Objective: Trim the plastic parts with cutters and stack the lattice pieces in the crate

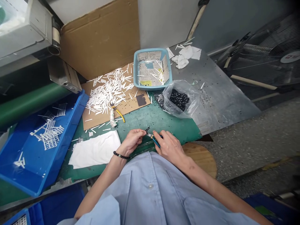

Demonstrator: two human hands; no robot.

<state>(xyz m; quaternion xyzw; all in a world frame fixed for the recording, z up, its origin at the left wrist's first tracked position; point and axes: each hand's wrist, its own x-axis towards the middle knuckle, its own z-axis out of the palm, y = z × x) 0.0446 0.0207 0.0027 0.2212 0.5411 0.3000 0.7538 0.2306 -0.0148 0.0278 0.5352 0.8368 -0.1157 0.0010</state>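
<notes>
My right hand [170, 144] is closed round the blue handles of small cutting pliers [155, 141]. Their metal jaws point left and touch or nearly touch a little cluster of black plastic parts [147, 129]. The fingertips of my left hand [134, 139] pinch that cluster; its exact shape is too small to tell. Both hands are over the green mat [138, 120], close to my body. Beyond them, a clear plastic bag [194, 99] stands open with many small black pieces [179, 99] inside.
White sticks [109, 90] lie heaped on cardboard [93, 120], beside yellow-handled pliers [120, 114]. Behind stands a blue basket [170, 67] lined with paper. A white cloth [96, 149] and a blue bin [21, 175] with white lattice parts [52, 134] are at left. A fan [276, 56] stands right.
</notes>
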